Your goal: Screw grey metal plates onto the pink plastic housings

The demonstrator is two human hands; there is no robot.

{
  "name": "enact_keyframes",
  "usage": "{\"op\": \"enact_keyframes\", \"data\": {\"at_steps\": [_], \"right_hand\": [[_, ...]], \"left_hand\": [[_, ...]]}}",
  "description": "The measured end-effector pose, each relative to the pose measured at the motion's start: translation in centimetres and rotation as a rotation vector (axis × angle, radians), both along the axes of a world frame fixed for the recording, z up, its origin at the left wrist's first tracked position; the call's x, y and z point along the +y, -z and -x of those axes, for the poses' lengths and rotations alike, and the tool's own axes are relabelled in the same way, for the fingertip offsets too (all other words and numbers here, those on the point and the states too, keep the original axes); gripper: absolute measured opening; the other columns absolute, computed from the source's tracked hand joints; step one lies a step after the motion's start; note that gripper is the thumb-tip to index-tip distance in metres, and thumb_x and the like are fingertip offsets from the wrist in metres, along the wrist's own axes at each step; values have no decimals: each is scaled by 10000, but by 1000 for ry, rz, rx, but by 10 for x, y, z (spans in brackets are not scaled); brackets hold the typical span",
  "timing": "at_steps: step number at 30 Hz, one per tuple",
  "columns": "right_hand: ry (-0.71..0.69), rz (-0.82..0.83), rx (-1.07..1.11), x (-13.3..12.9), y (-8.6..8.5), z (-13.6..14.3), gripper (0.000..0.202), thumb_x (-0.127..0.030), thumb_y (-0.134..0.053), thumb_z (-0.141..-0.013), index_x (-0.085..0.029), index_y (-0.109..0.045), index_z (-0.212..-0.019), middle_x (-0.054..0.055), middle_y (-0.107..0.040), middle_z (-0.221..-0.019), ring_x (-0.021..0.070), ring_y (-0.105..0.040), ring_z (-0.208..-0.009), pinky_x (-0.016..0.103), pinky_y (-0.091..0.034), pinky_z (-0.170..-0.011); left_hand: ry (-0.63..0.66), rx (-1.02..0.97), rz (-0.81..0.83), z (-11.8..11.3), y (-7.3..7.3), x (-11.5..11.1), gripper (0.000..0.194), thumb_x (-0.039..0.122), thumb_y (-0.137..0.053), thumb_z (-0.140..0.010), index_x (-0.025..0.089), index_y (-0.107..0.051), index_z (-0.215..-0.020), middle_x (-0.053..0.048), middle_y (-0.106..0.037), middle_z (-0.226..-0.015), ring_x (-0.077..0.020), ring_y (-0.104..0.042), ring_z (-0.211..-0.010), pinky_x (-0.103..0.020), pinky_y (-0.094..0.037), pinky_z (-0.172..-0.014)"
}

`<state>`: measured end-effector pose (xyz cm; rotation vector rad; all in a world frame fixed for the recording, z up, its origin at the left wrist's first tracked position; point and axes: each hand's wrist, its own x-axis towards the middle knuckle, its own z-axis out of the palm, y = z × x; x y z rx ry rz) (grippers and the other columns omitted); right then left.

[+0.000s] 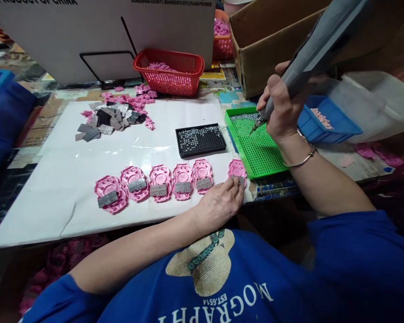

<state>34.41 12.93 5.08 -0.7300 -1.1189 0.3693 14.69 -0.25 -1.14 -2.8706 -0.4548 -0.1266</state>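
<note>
The pink shell (236, 168) lies on the white board (54, 179), right under the fingertips of the left hand (220, 204), a grey plate (241, 180) across its near part. That hand is closed on the plate, its fingers bunched low, probably so the piece cannot slide and its far part is left uncovered. The right hand (284, 105) is wrapped round a grey power screwdriver (299, 67), tip slanting down over the green tray (269, 172), likely to meet the small screws (244, 122) there; whether a screw sits on the bit I cannot tell.

Left of the left hand runs a row of five pink shells (160, 172), each with its own grey plate, seemingly lined up to be within easy reach. Ahead of that hand is a black tray (204, 151) of screws, and farther off to its left a heap of grey plates (114, 119) mixed with pink parts (139, 98). Beyond the black tray stands a red basket (175, 85) of pink pieces.

The green tray's raised rim is just to the right of the held shell, so it stands between the two hands. Past the right hand, a cardboard box (272, 65) limits room ahead, while a blue bin (326, 133) crowds that wrist on its outer side, with a translucent tub (377, 98) behind it
</note>
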Motion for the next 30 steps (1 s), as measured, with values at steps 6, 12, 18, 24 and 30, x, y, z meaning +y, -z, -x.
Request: {"op": "enact_keyframes", "data": {"at_steps": [6, 12, 18, 24, 30], "right_hand": [[-212, 64, -20, -58, -6, 42, 254, -420, -735, -799, -265, -595, -944, -69, -480, -591, 101, -439, -407, 270, -325, -372], [-348, 171, -78, -92, 15, 59, 358, -464, -740, -811, -282, -544, -1047, -78, -486, -585, 110, -419, -396, 256, -318, -378], [-342, 188, -58, -94, 20, 58, 335, -460, -752, -798, -308, -554, -1022, -66, -502, -576, 121, -437, -400, 277, -331, -379], [-340, 217, -48, -95, 23, 59, 384, -486, -762, -778, -291, -541, -1024, -71, -507, -564, 123, -431, -399, 290, -372, -400], [-406, 213, -79, -94, 24, 58, 403, -480, -766, -798, -283, -521, -1050, -71, -497, -606, 106, -435, -413, 262, -342, -385]], "left_hand": [[43, 14, -88, -1, 0, -7, 399, 81, -357, -970, -34, -566, -1290, -274, -594, -1310, -306, -611, -1225, -375, -543, -998], [31, 19, -98, -2, -5, -9, 403, 54, -350, -959, -39, -578, -1277, -281, -601, -1290, -346, -611, -1215, -363, -603, -877], [14, 21, -52, -3, -7, -9, 388, 68, -366, -967, -32, -576, -1277, -285, -595, -1298, -335, -613, -1217, -358, -610, -856], [2, 2, -42, -3, -6, -9, 378, 70, -385, -966, -25, -581, -1275, -282, -596, -1301, -328, -614, -1217, -333, -615, -811], [9, 23, -50, -3, -6, -8, 384, 72, -386, -966, -17, -572, -1290, -277, -588, -1314, -321, -614, -1220, -334, -611, -823]]}}
